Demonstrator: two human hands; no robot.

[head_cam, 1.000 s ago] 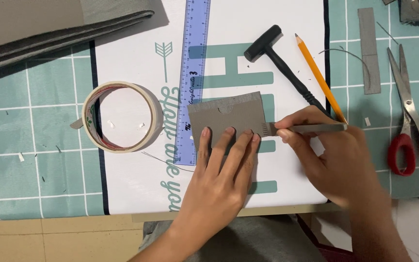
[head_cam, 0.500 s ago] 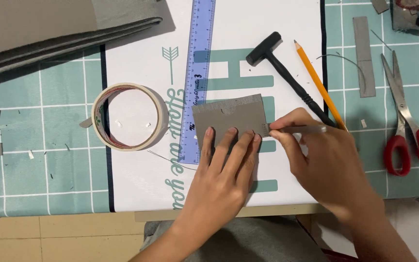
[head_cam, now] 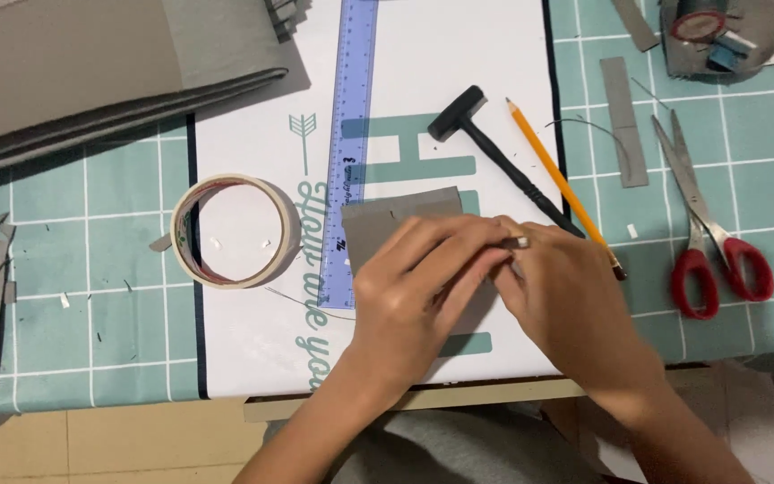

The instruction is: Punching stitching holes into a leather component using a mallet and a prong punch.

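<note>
A grey rectangular sheet piece (head_cam: 385, 224) lies on the white printed mat (head_cam: 244, 350), against the blue ruler (head_cam: 353, 134). My left hand (head_cam: 418, 291) covers most of the piece, its fingers drawn together and stretched right. They meet my right hand (head_cam: 575, 309) at a small metal tool (head_cam: 520, 241), which both hands pinch just off the piece's right edge. Most of the tool is hidden by fingers.
A masking tape roll (head_cam: 235, 231) sits left of the ruler. A black hammer (head_cam: 494, 148) and a yellow pencil (head_cam: 557, 179) lie beyond my hands. Red-handled scissors (head_cam: 709, 242) and grey strips (head_cam: 624, 121) are at the right. Folded grey material (head_cam: 91, 72) fills the top left.
My left hand lifted its spread fingers off the grey piece and brought them together at the tool in my right hand. The camera has moved closer.
</note>
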